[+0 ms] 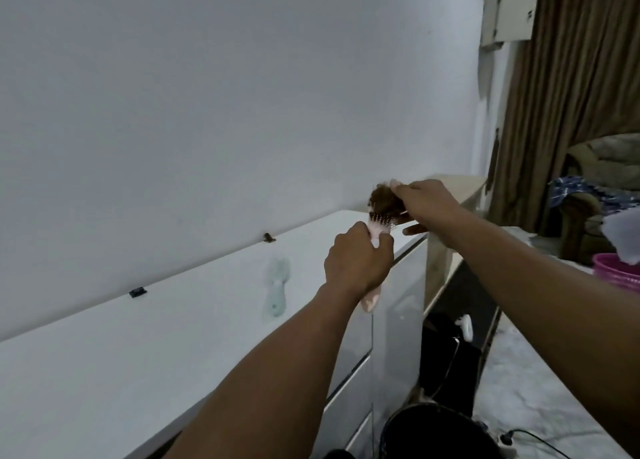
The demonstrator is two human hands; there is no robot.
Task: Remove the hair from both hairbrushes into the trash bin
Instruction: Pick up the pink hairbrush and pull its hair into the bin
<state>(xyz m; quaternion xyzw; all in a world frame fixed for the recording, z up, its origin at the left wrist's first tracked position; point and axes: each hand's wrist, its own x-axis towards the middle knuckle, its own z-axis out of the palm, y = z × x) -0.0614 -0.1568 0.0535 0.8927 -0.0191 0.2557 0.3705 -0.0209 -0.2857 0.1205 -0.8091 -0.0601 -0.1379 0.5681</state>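
My left hand [356, 263] grips the handle of a pink hairbrush [483, 224], held up over the right end of the white cabinet top [138, 354]. A brown clump of hair [384, 200] sits on the brush's bristles. My right hand [426, 204] pinches that clump from the right. A second, pale green hairbrush [276, 287] lies flat on the cabinet top, left of my hands. A pink bin [616, 273] stands at the right edge, partly cut off.
A small black object [137, 291] and a small brown object [269, 238] sit along the wall on the cabinet. A beige shelf [453, 188] stands behind my hands. Below are a black device with cables [450, 347] and a round black object [436, 431]. Brown curtains [568, 77] hang at right.
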